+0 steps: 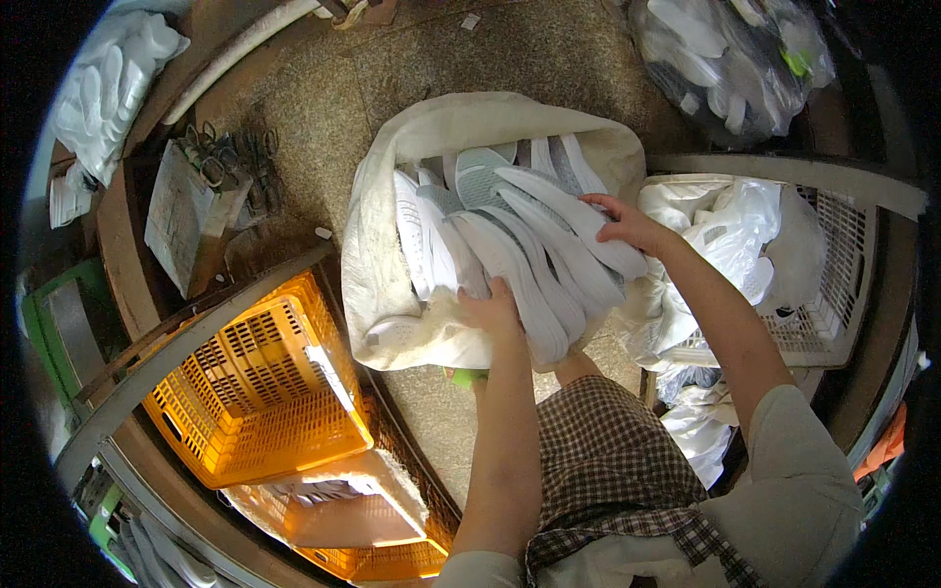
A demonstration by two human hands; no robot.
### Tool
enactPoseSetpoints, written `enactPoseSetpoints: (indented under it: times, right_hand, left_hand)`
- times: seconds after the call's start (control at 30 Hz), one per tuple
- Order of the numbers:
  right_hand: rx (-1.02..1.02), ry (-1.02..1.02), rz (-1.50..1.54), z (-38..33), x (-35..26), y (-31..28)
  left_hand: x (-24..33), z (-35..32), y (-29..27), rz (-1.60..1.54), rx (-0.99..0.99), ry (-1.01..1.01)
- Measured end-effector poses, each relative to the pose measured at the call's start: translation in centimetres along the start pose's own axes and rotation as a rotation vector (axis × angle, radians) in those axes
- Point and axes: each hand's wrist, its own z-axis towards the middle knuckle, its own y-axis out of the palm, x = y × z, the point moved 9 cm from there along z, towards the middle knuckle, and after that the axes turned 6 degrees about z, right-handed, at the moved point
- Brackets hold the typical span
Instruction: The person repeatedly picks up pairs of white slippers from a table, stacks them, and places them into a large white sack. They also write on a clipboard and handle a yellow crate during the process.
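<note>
A large off-white cloth sack (pixel 368 220) stands gaping in front of me, its rim rolled outward. Many white and grey shoe soles (pixel 520 269) fill it, packed on edge side by side. One row of these soles leans over the sack's near rim, between my two hands. My left hand (pixel 490 308) grips the row at its left side, fingers curled against the soles. On the right end, my right hand (pixel 627 226) clasps the outermost soles with thumb and fingers. The parts of both hands behind the soles are hidden.
Orange plastic crates (pixel 265 392) stand at the lower left. To the right, a white basket (pixel 838 279) holds white plastic bags. A clear bag of soles (pixel 730 69) lies at the far right. Several scissors (pixel 230 162) hang by a board (pixel 178 220) at left.
</note>
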Motion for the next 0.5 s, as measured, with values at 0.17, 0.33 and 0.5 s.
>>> enactPoseSetpoints:
  times: [0.17,0.33,0.5]
  right_hand:
    - [0.03,-0.007,0.041,0.0,0.3,-0.3]
    - [0.018,0.057,0.066,0.3,0.5,0.2]
    - [0.045,-0.166,-0.244,-1.3,-1.7,1.7]
  left_hand:
    - [-7.7,0.0,3.4,-0.73,-0.144,-0.576]
    - [-13.0,-1.0,3.7,-0.885,-0.367,-0.635]
    - [-15.0,-8.4,-9.0,-0.725,-0.423,-0.395]
